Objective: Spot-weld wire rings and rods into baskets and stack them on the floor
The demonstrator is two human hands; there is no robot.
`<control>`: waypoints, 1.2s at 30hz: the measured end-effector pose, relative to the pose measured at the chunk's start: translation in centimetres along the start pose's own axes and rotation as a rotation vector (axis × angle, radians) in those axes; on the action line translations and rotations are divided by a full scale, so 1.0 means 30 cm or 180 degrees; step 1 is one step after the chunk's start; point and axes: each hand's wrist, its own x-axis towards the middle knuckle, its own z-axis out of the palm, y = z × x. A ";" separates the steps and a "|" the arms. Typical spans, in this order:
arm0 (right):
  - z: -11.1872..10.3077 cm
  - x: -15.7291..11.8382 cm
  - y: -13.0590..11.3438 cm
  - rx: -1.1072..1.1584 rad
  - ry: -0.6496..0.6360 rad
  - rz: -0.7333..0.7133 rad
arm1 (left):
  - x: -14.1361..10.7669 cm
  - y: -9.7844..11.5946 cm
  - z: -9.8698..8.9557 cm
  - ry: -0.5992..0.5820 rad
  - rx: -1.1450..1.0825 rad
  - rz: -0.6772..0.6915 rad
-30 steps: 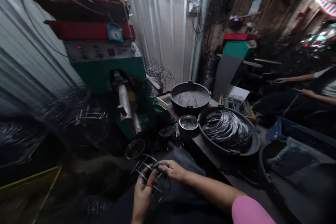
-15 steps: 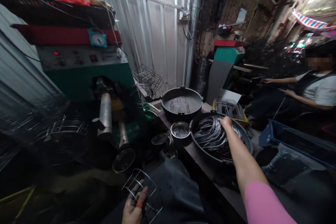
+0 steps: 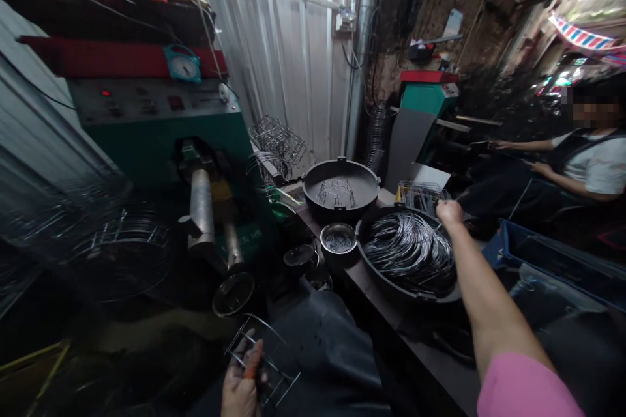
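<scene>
My left hand (image 3: 243,374) is closed around a small wire frame (image 3: 283,379) with a curved top and straight crossbars, held low in front of my dark apron (image 3: 327,345). My right hand (image 3: 449,214) reaches far out at the right, its fingers curled beside bent wire pieces (image 3: 421,195) in a yellow crate (image 3: 398,193). The back of the hand hides whatever its fingers grip, if anything. Just left of that hand, a large black basin (image 3: 433,299) is heaped with thin metal wire rings (image 3: 405,241).
Another black basin (image 3: 313,184) holds a few wire frames; a metal bowl (image 3: 338,251) contains small metal pieces. A green machine (image 3: 147,143) with projecting metal arms (image 3: 201,202) stands left. A blue crate (image 3: 548,260) lies right, near a seated person (image 3: 594,163).
My right hand has moved right and slightly away, from the wire rings in the basin to the crate's edge. My left hand still holds the wire frame, shifted slightly left.
</scene>
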 end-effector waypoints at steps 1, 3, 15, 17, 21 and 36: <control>-0.055 -0.007 -0.010 -0.0037 -0.0016 -0.0002 | 0.008 0.013 -0.007 -0.0013 -0.0084 0.0003; -0.162 -0.040 -0.052 -0.0042 -0.0147 -0.0268 | 0.032 0.041 -0.018 -0.0059 -0.0232 0.0025; -0.030 -0.574 -0.625 0.2622 -0.2417 -0.2774 | 0.116 0.213 -0.039 -0.0666 -0.0574 0.0080; 0.088 -0.670 -0.702 0.2884 -0.2617 -0.2872 | 0.094 0.243 -0.061 -0.0792 -0.0685 0.0143; 0.257 -0.804 -0.780 0.3212 -0.2858 -0.2770 | 0.058 0.266 -0.120 -0.0884 -0.0924 0.0178; 0.341 -0.892 -0.794 0.2910 -0.3247 -0.3059 | 0.073 0.212 -0.195 -0.0347 -0.0097 0.0433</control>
